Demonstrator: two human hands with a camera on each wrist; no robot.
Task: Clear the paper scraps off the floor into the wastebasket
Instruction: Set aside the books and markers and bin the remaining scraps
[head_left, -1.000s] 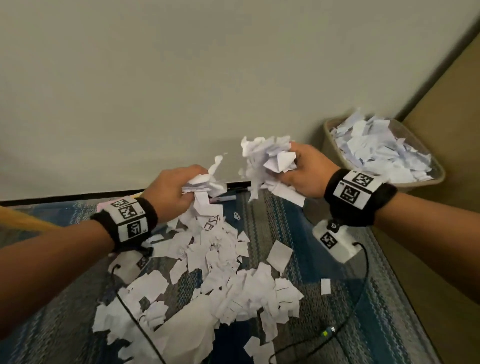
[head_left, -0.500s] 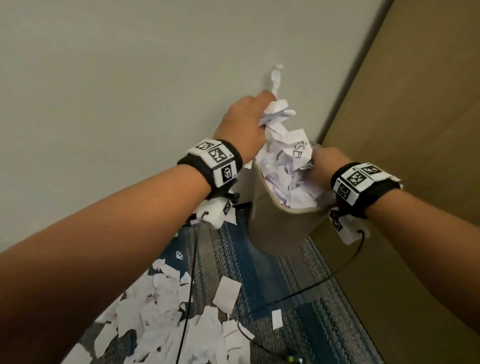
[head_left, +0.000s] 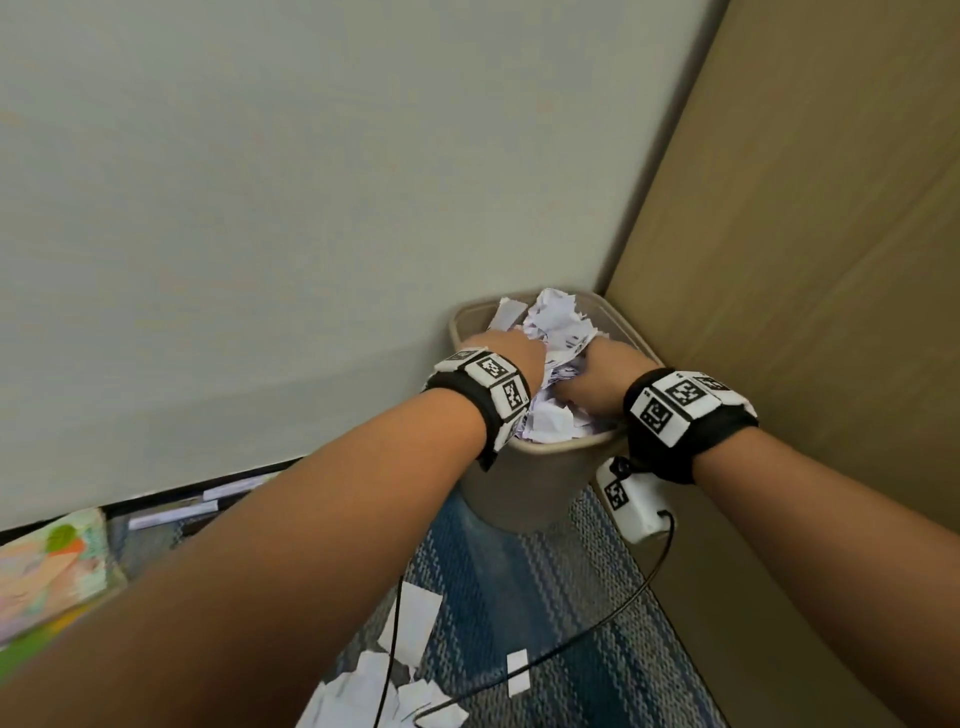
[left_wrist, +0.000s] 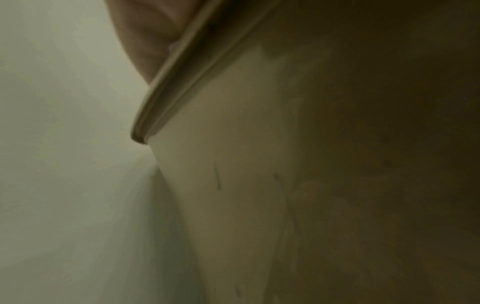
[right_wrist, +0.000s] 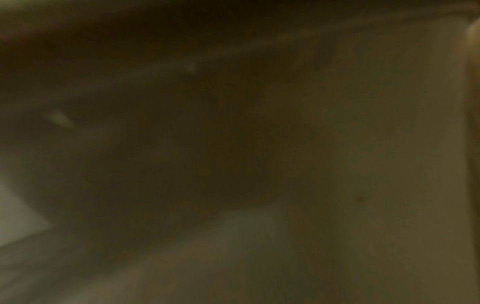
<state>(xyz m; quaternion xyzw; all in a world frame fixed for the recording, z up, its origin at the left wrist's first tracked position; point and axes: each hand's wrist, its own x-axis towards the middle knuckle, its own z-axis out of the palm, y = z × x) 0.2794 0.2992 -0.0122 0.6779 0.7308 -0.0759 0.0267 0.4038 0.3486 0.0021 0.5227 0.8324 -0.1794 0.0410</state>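
Observation:
A beige wastebasket (head_left: 519, 483) stands in the corner, heaped with white paper scraps (head_left: 558, 322). My left hand (head_left: 511, 351) is plunged into the heap at the basket's left side. My right hand (head_left: 597, 374) is sunk into it at the right. Paper hides the fingers of both, so their grip is unclear. More scraps (head_left: 410, 623) lie on the blue striped carpet (head_left: 545, 597) below my left arm. The left wrist view shows only the basket rim (left_wrist: 166, 86) and its outer wall close up. The right wrist view is dark and blurred.
A brown panel (head_left: 805, 260) runs close along the basket's right side and a pale wall (head_left: 260, 182) stands behind it. A colourful book (head_left: 52, 561) and pens (head_left: 171, 512) lie by the baseboard at left. A black cable (head_left: 597, 623) crosses the carpet.
Both hands carried their scraps from above the floor pile over to the basket. The left hand has since dropped from above the rim down into the heap beside the right.

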